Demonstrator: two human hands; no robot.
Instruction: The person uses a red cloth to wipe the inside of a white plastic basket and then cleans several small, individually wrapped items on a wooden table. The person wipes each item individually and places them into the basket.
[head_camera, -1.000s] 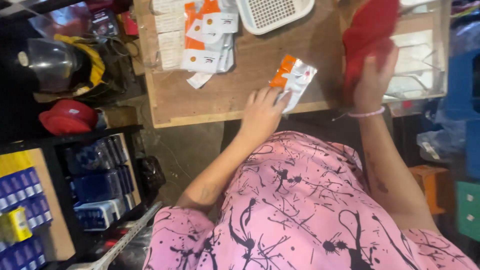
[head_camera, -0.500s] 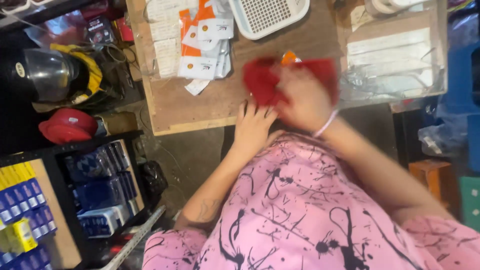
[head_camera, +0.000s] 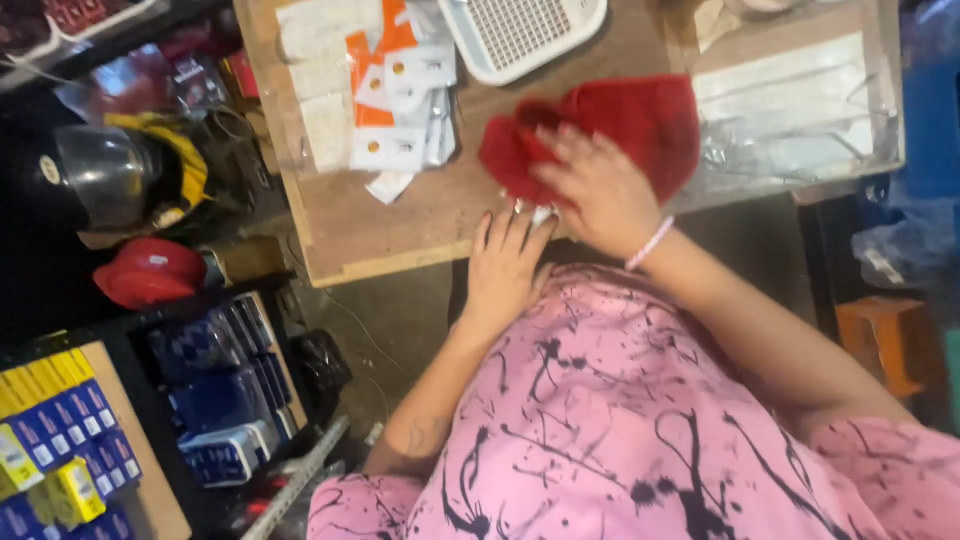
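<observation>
Right hand (head_camera: 600, 190) fingers spread, pressing red cloth (head_camera: 620, 120); left hand (head_camera: 505, 260) fingers flat on table (head_camera: 420, 215).

Left hand (head_camera: 503, 262): palm down, fingers extended and slightly spread, pointing away from the body. The left forearm runs back and down toward the torso, elbow bent, with a dark mark visible near the elbow.

Right hand (head_camera: 597, 187): palm down, fingers spread and pointing up-left, lying just beyond and beside the left fingertips. A thin pale band circles the right wrist. The right forearm extends down and to the right, crossing in front of the chest. Both arms are bare below short pink sleeves.
</observation>
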